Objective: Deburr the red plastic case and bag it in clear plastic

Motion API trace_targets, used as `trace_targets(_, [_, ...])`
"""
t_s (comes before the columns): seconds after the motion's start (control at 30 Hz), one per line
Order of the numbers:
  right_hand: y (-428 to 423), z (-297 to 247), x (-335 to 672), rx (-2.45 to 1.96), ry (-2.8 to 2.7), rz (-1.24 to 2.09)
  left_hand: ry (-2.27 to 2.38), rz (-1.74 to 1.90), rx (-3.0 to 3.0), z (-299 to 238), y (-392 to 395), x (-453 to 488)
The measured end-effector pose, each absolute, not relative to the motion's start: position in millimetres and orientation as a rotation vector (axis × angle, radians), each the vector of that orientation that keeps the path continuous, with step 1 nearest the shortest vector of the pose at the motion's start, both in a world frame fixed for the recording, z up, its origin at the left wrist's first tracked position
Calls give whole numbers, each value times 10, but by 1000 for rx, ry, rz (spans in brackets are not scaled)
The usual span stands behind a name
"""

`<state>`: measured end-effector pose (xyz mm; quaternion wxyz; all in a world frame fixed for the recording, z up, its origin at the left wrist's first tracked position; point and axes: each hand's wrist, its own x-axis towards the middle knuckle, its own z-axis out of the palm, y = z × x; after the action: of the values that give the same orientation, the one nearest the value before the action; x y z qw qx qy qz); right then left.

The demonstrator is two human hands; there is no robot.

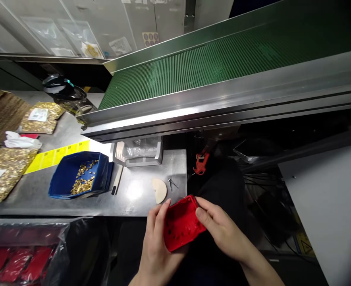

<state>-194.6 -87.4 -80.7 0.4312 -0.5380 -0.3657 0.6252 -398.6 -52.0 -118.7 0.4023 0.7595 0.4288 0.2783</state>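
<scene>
Both my hands hold a red plastic housing over my lap, just off the front edge of the steel table. My left hand cups it from the left and below, fingers wrapped on its edge. My right hand grips its right side, thumb on top. Small holes show in the red part's face.
On the table are a blue tray of small brass pieces, bags of brass pieces, a yellow sheet, a pale half-disc and a small metal clip. A green conveyor belt runs behind. Bagged red housings lie lower left.
</scene>
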Motion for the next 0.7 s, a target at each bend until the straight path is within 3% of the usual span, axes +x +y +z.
trace_targets(0.2, [-896,-930,-1966,-1442,-679,1461,1164,735,1713,-1222,-538,-3931])
trace_targets(0.43, [-915,-973,-1971,-1377,-471,1583,1182,653,1612,-1236,-546,-3947])
trace_targets(0.7, [-988,-849,-1945,-1548,-941,1365,1077,637,1735,-1221,-502,-4004])
